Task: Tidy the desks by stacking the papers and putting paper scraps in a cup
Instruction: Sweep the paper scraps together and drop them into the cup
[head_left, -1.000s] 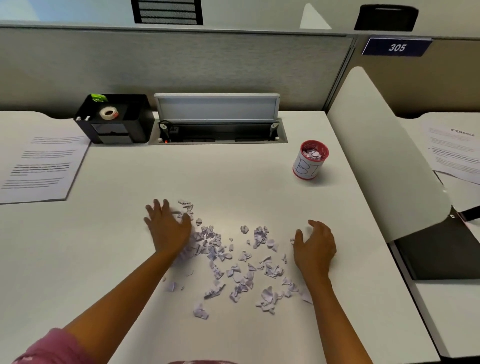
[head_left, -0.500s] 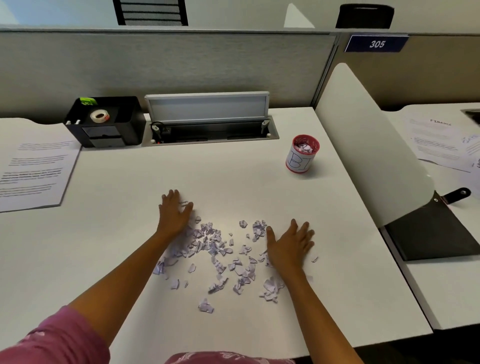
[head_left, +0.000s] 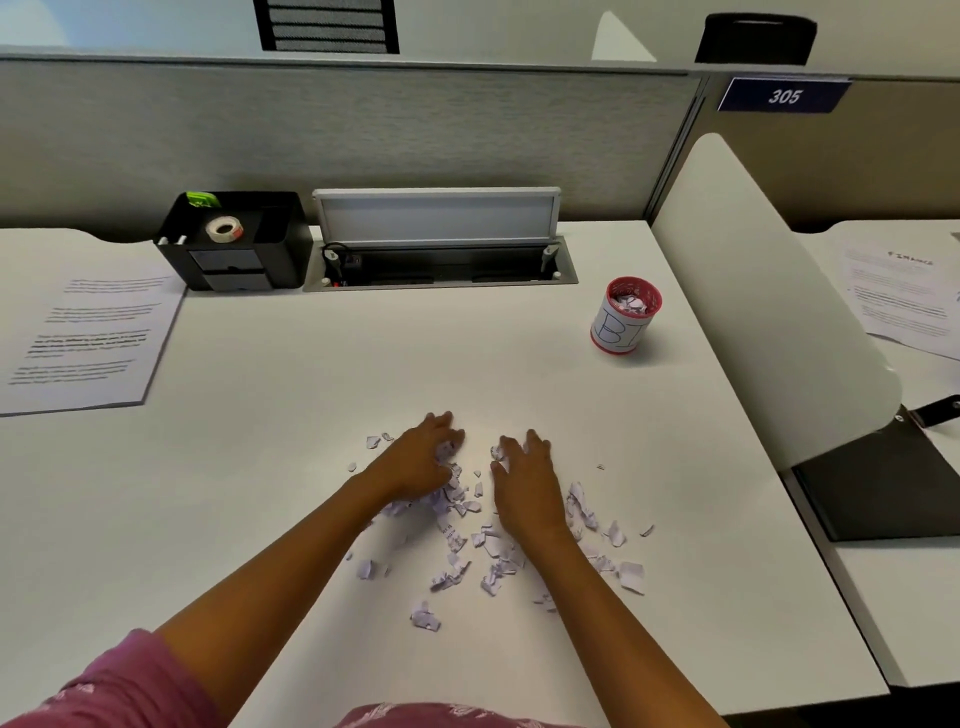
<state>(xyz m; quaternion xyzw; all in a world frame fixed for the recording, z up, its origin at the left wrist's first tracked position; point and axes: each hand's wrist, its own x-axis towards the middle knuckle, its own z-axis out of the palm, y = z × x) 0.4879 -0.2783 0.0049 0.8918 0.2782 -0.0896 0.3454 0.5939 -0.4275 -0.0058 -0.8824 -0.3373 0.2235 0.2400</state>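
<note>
Several torn white paper scraps (head_left: 467, 551) lie scattered on the white desk (head_left: 311, 415) in front of me. My left hand (head_left: 415, 462) rests palm down on the scraps, fingers slightly bent over a small heap. My right hand (head_left: 524, 483) lies flat beside it, fingers straight, pressing scraps toward the left hand. A narrow gap separates the two hands. A red-rimmed cup (head_left: 625, 315) with a white label stands upright at the back right, with scraps inside. A printed sheet (head_left: 88, 338) lies at the far left.
A black desk organiser (head_left: 234, 239) with a tape roll sits at the back left, next to an open cable tray (head_left: 441, 260). A white curved divider (head_left: 769, 291) bounds the desk on the right; beyond it lie more printed papers (head_left: 898, 301).
Both hands have swept inward from the sides of the scatter and now sit close together, with scraps bunched between and under them.
</note>
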